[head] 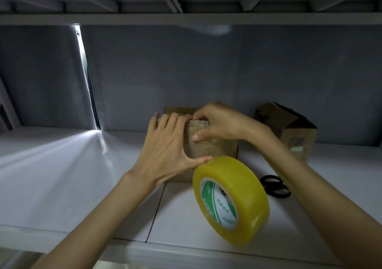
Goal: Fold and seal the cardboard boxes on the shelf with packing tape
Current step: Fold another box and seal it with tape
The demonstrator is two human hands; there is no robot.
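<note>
A dim grey shelf (pixel 62 165) carries everything. Left hand (pixel 165 146) lies flat, fingers straight, bracing the box (pixel 215 148); right hand (pixel 219 121) pinches tape at its top edge. The box sits between both hands, brown, glossy with tape. The tape roll (pixel 231 200) stands just in front, nearer the right.

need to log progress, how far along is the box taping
Done: clear tape already covers the top of the small brown cardboard box. In hand: left hand steadies it while right hand presses tape down, yellow tape roll hanging near. Left: the second brown cardboard box behind, flap still open.
</note>
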